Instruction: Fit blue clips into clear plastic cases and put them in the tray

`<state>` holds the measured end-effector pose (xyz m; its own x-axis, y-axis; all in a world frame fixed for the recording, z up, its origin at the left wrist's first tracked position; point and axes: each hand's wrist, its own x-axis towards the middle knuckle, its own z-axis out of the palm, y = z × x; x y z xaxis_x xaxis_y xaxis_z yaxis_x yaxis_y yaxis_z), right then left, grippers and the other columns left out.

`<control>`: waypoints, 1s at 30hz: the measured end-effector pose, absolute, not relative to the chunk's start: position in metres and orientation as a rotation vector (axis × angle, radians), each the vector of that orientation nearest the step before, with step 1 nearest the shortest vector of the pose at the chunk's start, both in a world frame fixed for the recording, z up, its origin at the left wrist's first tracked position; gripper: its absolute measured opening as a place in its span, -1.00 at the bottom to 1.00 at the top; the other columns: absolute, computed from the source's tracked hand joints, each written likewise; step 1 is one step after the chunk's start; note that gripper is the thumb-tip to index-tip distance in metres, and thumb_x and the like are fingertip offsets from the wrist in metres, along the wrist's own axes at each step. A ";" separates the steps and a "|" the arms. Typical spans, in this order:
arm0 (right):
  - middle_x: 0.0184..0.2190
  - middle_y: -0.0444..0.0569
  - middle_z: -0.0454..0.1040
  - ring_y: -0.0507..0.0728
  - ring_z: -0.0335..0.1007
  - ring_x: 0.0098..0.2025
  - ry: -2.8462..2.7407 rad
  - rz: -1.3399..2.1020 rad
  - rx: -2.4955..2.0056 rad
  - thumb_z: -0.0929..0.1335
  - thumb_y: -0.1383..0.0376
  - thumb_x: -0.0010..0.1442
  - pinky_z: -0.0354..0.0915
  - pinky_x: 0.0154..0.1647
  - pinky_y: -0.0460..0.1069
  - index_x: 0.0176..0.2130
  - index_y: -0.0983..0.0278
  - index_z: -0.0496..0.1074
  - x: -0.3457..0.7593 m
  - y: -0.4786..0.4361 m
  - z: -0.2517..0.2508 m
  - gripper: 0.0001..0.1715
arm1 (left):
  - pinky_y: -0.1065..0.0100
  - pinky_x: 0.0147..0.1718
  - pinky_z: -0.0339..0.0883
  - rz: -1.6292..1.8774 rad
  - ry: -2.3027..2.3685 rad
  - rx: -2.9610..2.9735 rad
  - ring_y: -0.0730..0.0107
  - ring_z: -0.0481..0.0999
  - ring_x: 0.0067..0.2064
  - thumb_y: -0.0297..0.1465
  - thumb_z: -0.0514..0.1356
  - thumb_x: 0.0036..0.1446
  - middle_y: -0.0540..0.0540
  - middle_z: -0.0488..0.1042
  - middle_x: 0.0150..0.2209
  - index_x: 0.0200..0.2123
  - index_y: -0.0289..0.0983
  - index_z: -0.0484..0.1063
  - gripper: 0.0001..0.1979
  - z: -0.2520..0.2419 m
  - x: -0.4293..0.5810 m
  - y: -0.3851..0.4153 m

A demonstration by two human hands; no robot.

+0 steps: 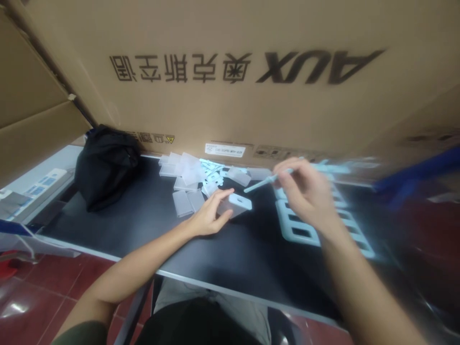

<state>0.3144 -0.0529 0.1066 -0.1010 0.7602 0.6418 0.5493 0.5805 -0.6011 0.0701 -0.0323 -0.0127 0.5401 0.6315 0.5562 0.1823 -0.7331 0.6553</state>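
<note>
The small clear plastic case (237,204) sits on the dark table (151,225), near its middle, gripped by the left hand (210,215), whose fingers close around its left end. Behind it lies a pile of similar clear cases (189,184), with a black bag (106,165) far left. The right hand (305,191) pinches a thin pale stick (260,183) above a white slotted tray (305,232).

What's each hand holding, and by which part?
Left hand grips the small clear plastic case by its near end. Right hand pinches a thin pale stick at its far end.
</note>
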 end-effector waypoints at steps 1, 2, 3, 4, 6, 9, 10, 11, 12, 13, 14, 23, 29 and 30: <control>-0.32 -0.01 0.49 0.11 0.41 -0.38 -1.825 0.275 -1.077 0.24 0.04 0.45 0.35 -0.32 0.05 -0.26 0.16 0.35 0.316 -0.060 0.111 -0.69 | 0.02 0.08 0.49 1.126 0.651 2.242 0.14 0.49 0.02 -0.26 0.10 0.42 -0.23 0.42 0.05 0.41 -0.16 0.06 -0.44 -0.013 0.071 -0.032; -0.31 0.00 0.50 0.11 0.42 -0.36 -1.876 0.283 -1.090 0.24 0.05 0.46 0.36 -0.30 0.05 -0.25 0.16 0.35 0.317 -0.065 0.113 -0.69 | 0.03 0.08 0.49 1.136 0.646 2.241 0.16 0.49 0.01 -0.27 0.11 0.42 -0.22 0.42 0.05 0.40 -0.16 0.07 -0.44 -0.014 0.071 -0.032; -0.31 0.00 0.51 0.12 0.43 -0.35 -1.924 0.286 -1.106 0.24 0.07 0.46 0.36 -0.29 0.05 -0.24 0.16 0.36 0.317 -0.068 0.114 -0.71 | 0.04 0.07 0.50 1.143 0.642 2.242 0.17 0.49 0.01 -0.28 0.11 0.41 -0.22 0.42 0.05 0.40 -0.16 0.07 -0.44 -0.015 0.072 -0.033; -0.30 0.01 0.52 0.13 0.45 -0.33 -1.966 0.288 -1.119 0.23 0.09 0.46 0.37 -0.26 0.06 -0.23 0.15 0.37 0.316 -0.070 0.114 -0.72 | 0.05 0.07 0.51 1.147 0.637 2.245 0.17 0.50 0.01 -0.28 0.12 0.41 -0.22 0.42 0.05 0.40 -0.16 0.07 -0.44 -0.015 0.072 -0.033; -0.30 0.01 0.53 0.15 0.46 -0.29 -2.034 0.284 -1.112 0.23 0.13 0.46 0.37 -0.22 0.06 -0.22 0.15 0.38 0.313 -0.071 0.110 -0.75 | 0.07 0.06 0.52 1.146 0.633 2.247 0.18 0.50 0.02 -0.29 0.12 0.40 -0.23 0.41 0.08 0.40 -0.16 0.07 -0.43 -0.016 0.073 -0.034; -0.26 0.02 0.54 0.17 0.47 -0.24 -2.091 0.313 -1.063 0.24 0.18 0.45 0.37 -0.17 0.07 -0.21 0.15 0.41 0.307 -0.070 0.099 -0.78 | 0.12 0.00 0.55 1.131 0.656 2.231 0.20 0.50 0.01 -0.28 0.15 0.38 -0.23 0.41 0.09 0.40 -0.17 0.08 -0.41 -0.019 0.073 -0.035; -0.25 0.03 0.54 0.17 0.47 -0.23 -2.101 0.336 -1.054 0.25 0.18 0.45 0.37 -0.16 0.08 -0.20 0.16 0.42 0.304 -0.070 0.095 -0.79 | 0.13 -0.03 0.57 1.128 0.671 2.219 0.20 0.51 0.00 -0.28 0.16 0.37 -0.23 0.41 0.08 0.40 -0.18 0.08 -0.40 -0.020 0.073 -0.036; -0.23 0.03 0.54 0.17 0.47 -0.23 -2.108 0.361 -1.052 0.26 0.18 0.44 0.38 -0.16 0.08 -0.17 0.16 0.44 0.301 -0.071 0.091 -0.80 | 0.14 -0.05 0.58 1.128 0.683 2.207 0.21 0.51 -0.01 -0.28 0.17 0.35 -0.22 0.41 0.06 0.40 -0.18 0.09 -0.39 -0.021 0.074 -0.036; -0.20 0.04 0.54 0.17 0.47 -0.23 -2.109 0.381 -1.057 0.27 0.17 0.43 0.39 -0.16 0.08 -0.14 0.16 0.45 0.299 -0.071 0.087 -0.81 | 0.15 -0.07 0.58 1.132 0.688 2.195 0.22 0.51 -0.02 -0.28 0.18 0.34 -0.21 0.41 0.05 0.40 -0.18 0.09 -0.38 -0.022 0.074 -0.036; -0.18 0.05 0.54 0.17 0.47 -0.23 -2.101 0.392 -1.068 0.28 0.17 0.43 0.40 -0.16 0.09 -0.11 0.16 0.47 0.296 -0.073 0.083 -0.81 | 0.15 -0.08 0.59 1.139 0.685 2.187 0.22 0.51 -0.03 -0.29 0.19 0.33 -0.20 0.41 0.03 0.39 -0.17 0.10 -0.38 -0.022 0.074 -0.036; -0.15 0.06 0.53 0.17 0.47 -0.21 -2.085 0.390 -1.084 0.29 0.17 0.42 0.41 -0.14 0.10 -0.06 0.16 0.47 0.293 -0.075 0.079 -0.79 | 0.16 -0.09 0.59 1.149 0.674 2.182 0.23 0.51 -0.04 -0.30 0.20 0.32 -0.19 0.42 0.01 0.39 -0.17 0.11 -0.38 -0.023 0.075 -0.036; 0.09 0.25 0.40 0.36 0.46 0.10 -1.866 0.332 -1.412 0.40 0.01 0.28 0.46 0.05 0.24 0.25 0.27 0.26 0.258 -0.093 0.033 -0.30 | 0.22 -0.05 0.61 1.246 0.619 2.157 0.24 0.56 0.05 -0.36 0.24 0.30 -0.25 0.41 0.13 0.33 -0.17 0.19 -0.43 -0.030 0.077 -0.036; 0.04 0.24 0.47 0.30 0.54 -0.08 -1.726 0.436 -1.484 0.43 0.02 0.23 0.47 -0.08 0.19 0.23 0.27 0.21 0.258 -0.094 0.021 -0.27 | 0.11 0.08 0.59 1.166 0.602 2.144 0.18 0.58 0.12 -0.34 0.25 0.30 -0.26 0.39 0.18 0.34 -0.17 0.15 -0.41 -0.032 0.079 -0.039; 0.00 0.22 0.48 0.27 0.53 -0.15 -1.716 0.453 -1.498 0.43 0.01 0.22 0.47 -0.13 0.17 0.23 0.28 0.21 0.264 -0.094 0.023 -0.26 | 0.08 0.11 0.57 1.157 0.595 2.150 0.17 0.57 0.14 -0.33 0.26 0.30 -0.26 0.40 0.17 0.35 -0.18 0.13 -0.38 -0.030 0.080 -0.040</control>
<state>0.2635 -0.0936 0.0226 0.0174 0.9444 0.3282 0.6594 0.2359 -0.7139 0.0795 -0.0396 -0.0298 0.5150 0.6370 0.5736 0.0954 -0.7076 0.7002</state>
